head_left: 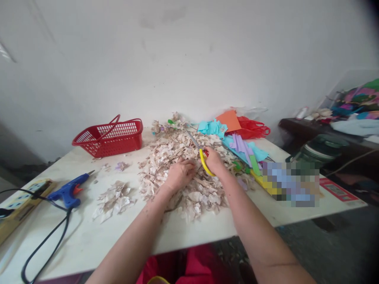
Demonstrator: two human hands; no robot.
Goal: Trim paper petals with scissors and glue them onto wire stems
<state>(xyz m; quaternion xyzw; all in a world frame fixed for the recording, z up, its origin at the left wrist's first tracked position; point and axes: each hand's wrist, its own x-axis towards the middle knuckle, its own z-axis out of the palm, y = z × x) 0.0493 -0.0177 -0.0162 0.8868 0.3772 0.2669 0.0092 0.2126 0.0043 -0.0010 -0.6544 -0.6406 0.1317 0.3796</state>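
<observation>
A big heap of pale beige and off-white dried petal-like scraps (pixel 162 157) spreads across the middle of the white table. In my right hand (pixel 213 159) is a pair of scissors (pixel 204 162) with yellow handles; its blades point up and to the left over the heap. My left hand (pixel 181 173) lies low on the heap, left of the scissors, with its fingers curled together into the scraps. What those fingers hold, if anything, is hidden. A smaller cluster of similar scraps (pixel 115 199) sits to the left of my left forearm.
A red plastic basket (pixel 115 144) stands back left. A blue glue gun (pixel 69 191) and its black cord lie near a power strip (pixel 26 205). Turquoise paper (pixel 212 127), orange paper (pixel 228 120), a red bag (pixel 251 128) and a dark green container (pixel 318 149) are at right.
</observation>
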